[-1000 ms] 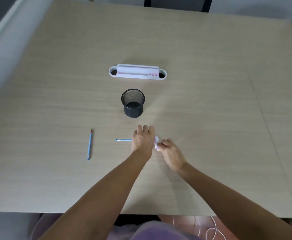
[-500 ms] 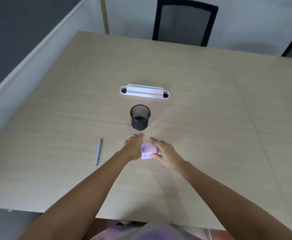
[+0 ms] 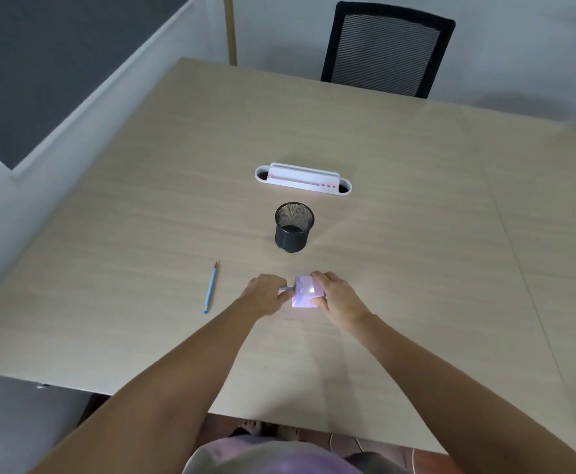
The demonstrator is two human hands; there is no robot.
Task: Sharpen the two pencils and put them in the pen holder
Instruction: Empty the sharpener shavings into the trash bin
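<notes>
Pencils number two — one blue wooden pencil [image 3: 210,288] lies loose left of your hands; your left hand [image 3: 265,294] pinches the other pencil [image 3: 284,288], pushed into the pink box-shaped sharpener [image 3: 304,291] your right hand [image 3: 337,297] grips. One black mesh pen holder [image 3: 293,227] stands beyond, before a white desk tray [image 3: 303,178].

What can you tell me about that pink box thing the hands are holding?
It is a small, blocky pencil sharpener, pale pink to lilac, looking like smooth plastic with a bright glare on top. It sits low over the wooden table, in front of the black mesh pen holder. The right hand grips it from the right side. A blue pencil, held by the left hand, pokes into its left face.
</notes>
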